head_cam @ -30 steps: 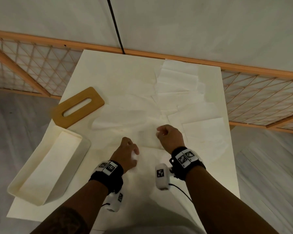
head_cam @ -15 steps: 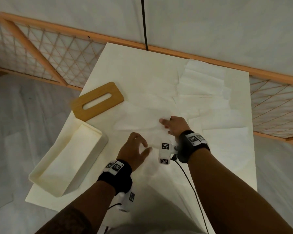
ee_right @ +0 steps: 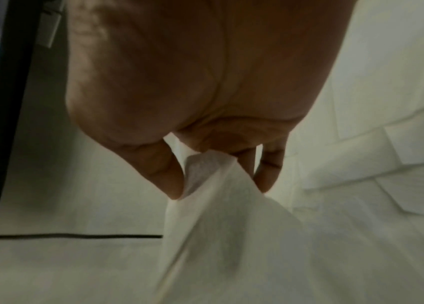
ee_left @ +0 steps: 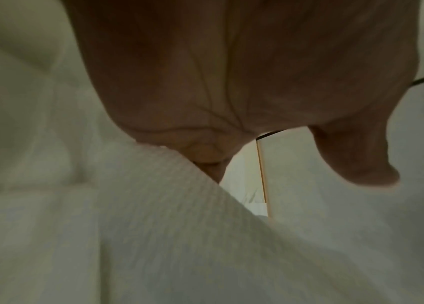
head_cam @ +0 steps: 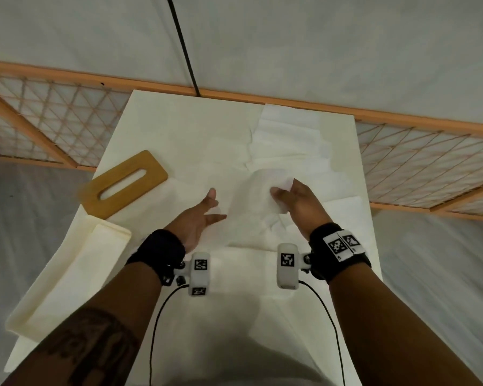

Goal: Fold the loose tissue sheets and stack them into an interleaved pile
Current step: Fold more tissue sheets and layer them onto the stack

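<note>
Right now the person is lifting one tissue sheet (head_cam: 251,207) off the counter (head_cam: 179,129) so it can be folded. It looks like an early step, since many loose sheets (head_cam: 287,140) lie flat at the far right of the counter and I see no neat pile yet.

The right hand (head_cam: 296,204) is raised above the middle of the counter. Its fingers (ee_right: 171,176) pinch the top edge of the sheet, and the rest of the sheet hangs down and rests on the counter. The left hand (head_cam: 198,221) is just beside the sheet on its left side. Its fingers are spread and loose, with the palm turned toward the sheet, and they hold nothing.

Next, I think the left hand needs to catch the other edge, so both hands can bring the edges together evenly. Tissue is thin and floppy, so a gentle touch is best.

A wooden lid (head_cam: 123,185) and a cream box (head_cam: 67,274) sit on the left.
</note>
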Action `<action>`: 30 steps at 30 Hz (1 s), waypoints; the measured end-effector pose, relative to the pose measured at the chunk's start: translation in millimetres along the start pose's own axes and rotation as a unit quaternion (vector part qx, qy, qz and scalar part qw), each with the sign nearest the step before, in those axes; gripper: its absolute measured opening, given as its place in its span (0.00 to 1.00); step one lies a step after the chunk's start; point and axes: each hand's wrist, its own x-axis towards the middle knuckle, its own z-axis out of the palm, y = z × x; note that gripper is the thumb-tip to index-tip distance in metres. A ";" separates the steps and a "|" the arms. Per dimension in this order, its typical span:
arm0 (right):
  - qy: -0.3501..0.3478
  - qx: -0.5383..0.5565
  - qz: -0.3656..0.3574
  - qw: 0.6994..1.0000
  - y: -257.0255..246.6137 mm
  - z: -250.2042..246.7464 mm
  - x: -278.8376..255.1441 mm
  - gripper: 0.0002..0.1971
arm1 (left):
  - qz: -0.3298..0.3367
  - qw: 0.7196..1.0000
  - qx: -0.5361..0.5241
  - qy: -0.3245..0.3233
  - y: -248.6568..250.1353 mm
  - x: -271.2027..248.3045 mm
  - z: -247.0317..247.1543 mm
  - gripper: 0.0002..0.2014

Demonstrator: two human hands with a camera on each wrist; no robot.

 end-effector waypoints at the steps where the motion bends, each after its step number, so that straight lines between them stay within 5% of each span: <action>1: 0.003 0.013 0.003 1.000 1.0 -5.1 -3.5 0.19 | -0.017 0.999 -0.021 -0.024 -2.4 -2.4 6.3 0.45; 7: 0.055 0.096 0.078 0.991 13.5 -33.6 -24.0 0.18 | 0.038 0.995 -0.048 -0.078 -15.5 -21.1 40.0 0.15; 10: -0.014 0.171 0.146 0.974 25.0 -43.4 -35.0 0.29 | 0.063 0.996 -0.052 -0.047 -18.4 -16.7 43.8 0.17; 13: -0.058 0.159 0.162 0.972 29.6 -51.1 -47.4 0.21 | 0.086 0.996 -0.028 -0.012 -21.6 -14.6 39.2 0.17; 19: -0.035 0.121 0.159 0.979 43.4 -61.7 -52.6 0.13 | 0.123 0.991 0.048 -0.035 -16.7 -20.3 19.7 0.15; 30: -0.043 0.137 0.151 0.978 44.6 -58.4 -63.0 0.16 | 0.130 0.968 0.203 -0.061 4.0 -32.6 15.2 0.16</action>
